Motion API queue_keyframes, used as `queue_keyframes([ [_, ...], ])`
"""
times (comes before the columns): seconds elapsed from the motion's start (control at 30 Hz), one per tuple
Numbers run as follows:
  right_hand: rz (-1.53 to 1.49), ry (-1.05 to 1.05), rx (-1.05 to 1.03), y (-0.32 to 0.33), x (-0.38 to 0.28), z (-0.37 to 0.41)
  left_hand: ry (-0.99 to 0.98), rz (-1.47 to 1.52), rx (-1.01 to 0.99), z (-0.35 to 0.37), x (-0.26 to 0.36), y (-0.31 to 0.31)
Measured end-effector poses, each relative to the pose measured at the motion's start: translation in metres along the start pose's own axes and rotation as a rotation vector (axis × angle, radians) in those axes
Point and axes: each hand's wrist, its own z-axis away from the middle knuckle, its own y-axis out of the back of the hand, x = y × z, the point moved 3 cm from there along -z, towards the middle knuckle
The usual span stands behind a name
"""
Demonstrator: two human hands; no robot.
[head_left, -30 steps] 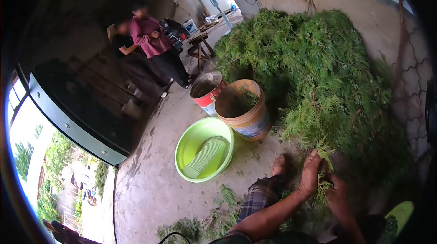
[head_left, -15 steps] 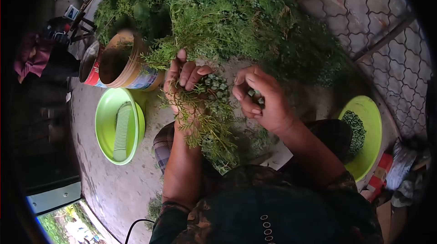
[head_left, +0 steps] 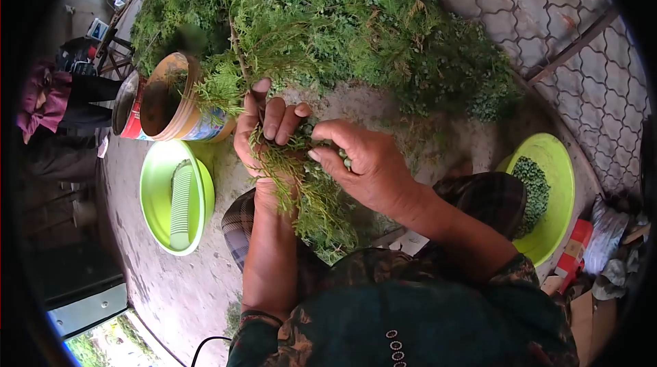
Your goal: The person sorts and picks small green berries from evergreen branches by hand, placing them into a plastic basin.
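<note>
My left hand (head_left: pixel 263 136) grips a leafy green sprig (head_left: pixel 301 192) by its stem, holding it over my lap. My right hand (head_left: pixel 356 162) reaches across to the sprig, fingers pinched on small green seed cones (head_left: pixel 345 158) among the foliage. A big heap of the same green branches (head_left: pixel 328 18) lies just beyond both hands. A lime green basin (head_left: pixel 556 162) with picked green cones in it sits to my right.
On the left stand a tan bucket (head_left: pixel 179 103), a red and white bucket (head_left: pixel 126 112) and a green basin (head_left: pixel 154 192) holding a ribbed board. A person in a maroon top (head_left: pixel 41 103) sits at far left. A wire fence (head_left: pixel 568 25) runs along the right.
The camera has tilted down from the yard to my lap. My left hand brought a sprig up from the heap, and my right hand moved in from beside it onto the cones.
</note>
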Motion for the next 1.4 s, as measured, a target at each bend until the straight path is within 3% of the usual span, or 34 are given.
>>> queue_keyframes([
  [0.13, 0.252, 0.062, -0.026, -0.01, 0.002, 0.002, -0.01, -0.105, 0.076, 0.005, -0.012, -0.011],
  [0.23, 0.209, 0.091, 0.024, -0.01, 0.009, 0.002, -0.022, -0.143, 0.172, 0.01, -0.018, -0.016],
  [0.27, 0.164, 0.123, 0.059, -0.008, 0.009, 0.001, -0.016, -0.145, 0.165, 0.007, -0.017, -0.011],
  [0.3, 0.165, 0.121, 0.067, -0.007, 0.01, 0.0, 0.042, -0.069, 0.025, 0.005, -0.014, -0.004],
  [0.33, 0.039, 0.106, 0.032, -0.007, 0.012, -0.001, 0.1, 0.009, -0.111, 0.004, -0.014, -0.005],
  [0.47, -0.37, 0.083, -0.008, -0.006, 0.018, -0.003, 0.108, 0.089, -0.106, 0.003, -0.016, -0.005],
  [0.5, -0.591, -0.136, -0.076, -0.001, 0.022, 0.0, 0.08, 0.098, -0.066, 0.003, -0.014, 0.0],
  [0.53, -0.591, -0.14, -0.073, 0.008, 0.019, -0.001, 0.084, 0.1, -0.063, 0.001, -0.012, 0.0],
  [0.6, -1.156, -0.477, -0.177, 0.015, 0.023, 0.001, 0.146, 0.293, -0.102, -0.001, -0.011, -0.004],
  [0.67, -1.272, -0.529, -0.168, 0.013, 0.026, 0.003, 0.118, 0.203, -0.096, 0.0, -0.01, -0.006],
  [0.73, -0.544, -0.222, -0.046, 0.012, 0.024, -0.002, 0.076, 0.105, -0.118, 0.001, -0.012, -0.01],
  [0.8, -0.392, 0.052, 0.093, -0.002, 0.018, -0.001, 0.102, 0.097, -0.171, 0.001, -0.012, -0.001],
  [0.87, -0.052, 0.024, 0.045, -0.005, 0.008, 0.002, 0.053, -0.02, -0.13, 0.003, -0.013, -0.005],
  [0.97, 0.139, 0.008, 0.014, -0.012, 0.014, 0.004, 0.029, -0.131, 0.027, 0.01, -0.022, -0.009],
  [1.0, 0.139, -0.001, 0.01, -0.011, 0.015, 0.003, 0.006, -0.181, 0.121, 0.012, -0.022, -0.008],
  [1.07, 0.098, 0.045, 0.011, -0.008, 0.016, -0.002, 0.041, -0.145, 0.111, 0.012, -0.021, -0.001],
  [1.2, 0.092, 0.064, 0.034, -0.012, 0.017, -0.002, 0.162, -0.044, -0.045, 0.009, -0.017, 0.006],
  [1.27, 0.013, 0.076, 0.109, -0.011, 0.02, 0.001, 0.049, -0.108, 0.002, 0.009, -0.02, -0.003],
  [1.4, -0.067, -0.03, 0.066, -0.005, 0.03, 0.003, 0.041, -0.056, 0.029, 0.009, -0.015, 0.0],
])
